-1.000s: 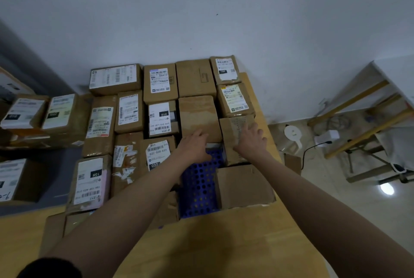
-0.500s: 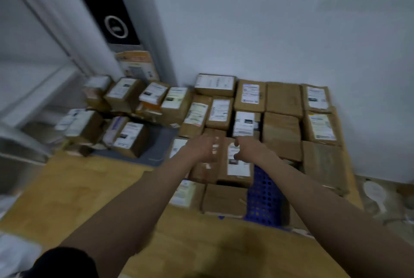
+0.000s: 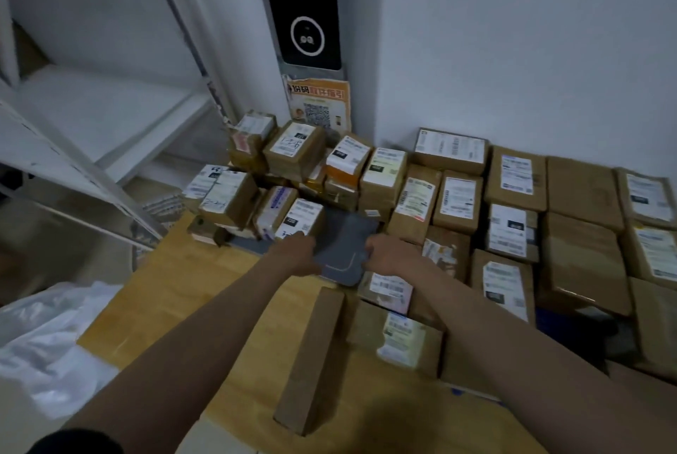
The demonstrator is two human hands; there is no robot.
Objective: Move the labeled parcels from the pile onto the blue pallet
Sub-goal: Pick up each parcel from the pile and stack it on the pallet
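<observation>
Cardboard parcels fill most of the pallet [image 3: 571, 321], right of the grey mat [image 3: 342, 237]; only a blue sliver shows. Pile [image 3: 278, 175] of a dozen or so labelled parcels sits left of and behind the mat, not yet moved. By this count, well past half done. Both arms reach forward over the mat. Left hand [image 3: 296, 252] nears a labelled parcel [image 3: 302, 217] at the pile's front; right hand [image 3: 388, 252] opposite. Both hands hold nothing; fingers loosely curled.
</observation>
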